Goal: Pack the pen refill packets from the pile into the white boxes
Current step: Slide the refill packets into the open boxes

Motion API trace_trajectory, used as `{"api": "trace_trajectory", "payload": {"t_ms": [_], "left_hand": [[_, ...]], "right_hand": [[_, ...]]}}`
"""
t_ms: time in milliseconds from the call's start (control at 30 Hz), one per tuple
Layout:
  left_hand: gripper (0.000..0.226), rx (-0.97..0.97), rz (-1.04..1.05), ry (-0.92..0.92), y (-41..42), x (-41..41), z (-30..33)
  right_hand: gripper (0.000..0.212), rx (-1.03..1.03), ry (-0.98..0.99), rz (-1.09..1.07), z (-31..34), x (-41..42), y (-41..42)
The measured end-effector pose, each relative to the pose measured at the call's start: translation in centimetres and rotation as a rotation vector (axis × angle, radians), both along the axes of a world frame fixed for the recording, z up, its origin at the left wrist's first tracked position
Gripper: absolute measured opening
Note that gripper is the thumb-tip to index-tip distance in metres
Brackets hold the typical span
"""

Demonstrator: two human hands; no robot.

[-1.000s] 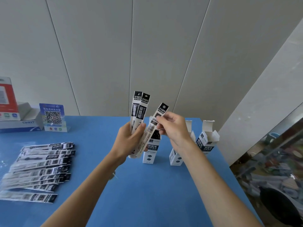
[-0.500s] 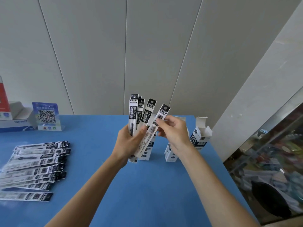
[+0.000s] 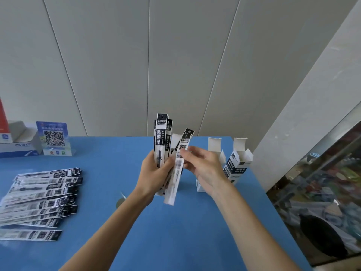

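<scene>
Light, slick, floppy refill packets [image 3: 161, 141] bunched upright in left hand [image 3: 154, 174] grip; right hand [image 3: 203, 165] fingers pinching one tilted packet [image 3: 178, 163] mid-length — best held near the stiffer middle.

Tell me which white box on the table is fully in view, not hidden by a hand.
The rightmost white box, near the table's right edge, flaps open. The other boxes are partly hidden behind the right hand and the held packets.
</scene>
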State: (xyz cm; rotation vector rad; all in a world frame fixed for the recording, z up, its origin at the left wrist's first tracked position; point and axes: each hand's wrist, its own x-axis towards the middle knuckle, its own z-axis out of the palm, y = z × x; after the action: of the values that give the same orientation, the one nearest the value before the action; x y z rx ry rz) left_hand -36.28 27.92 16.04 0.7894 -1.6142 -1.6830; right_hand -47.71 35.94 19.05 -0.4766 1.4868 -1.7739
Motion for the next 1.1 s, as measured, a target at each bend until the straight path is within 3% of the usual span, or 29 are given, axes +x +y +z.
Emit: {"api": "trace_trajectory", "payload": {"t_ms": [100,267,433,633,733,933,1100], "left_hand": [[0.01,0.011,-0.04,0.032,0.5,-0.6,0.3],[0.018,0.014,-0.114,0.06,0.7,-1.1,0.8],[0.028,-0.001,-0.224,0.006,0.0,-0.9,0.6],[0.023,-0.017,-0.177,0.021,-0.6,0.0,0.7],[0.019,-0.028,-0.178,0.014,-1.2,0.4,0.9],[0.028,0.021,0.04,-0.062,-3.6,1.5,0.1],[0.031,0.026,0.058,-0.136,-4.9,0.5,-1.0]], "right_hand": [[0.016,0.068,0.106,0.049,-0.1,-0.4,0.5],[0.016,0.203,0.166,-0.104,0.4,-1.7,0.7],[0.019,0.205,0.245,-0.258,0.2,-2.3,0.5],[0.021,0.204,0.112,0.036,0.8,-1.7,0.1],[0.016,0.247,0.248,0.04,1.4,-2.2,0.1],[0.023,0.087,0.502,-0.294,4.2,-5.8,0.7],[0.031,0.032,0.687,-0.355,4.5,-6.0,0.1]]}}
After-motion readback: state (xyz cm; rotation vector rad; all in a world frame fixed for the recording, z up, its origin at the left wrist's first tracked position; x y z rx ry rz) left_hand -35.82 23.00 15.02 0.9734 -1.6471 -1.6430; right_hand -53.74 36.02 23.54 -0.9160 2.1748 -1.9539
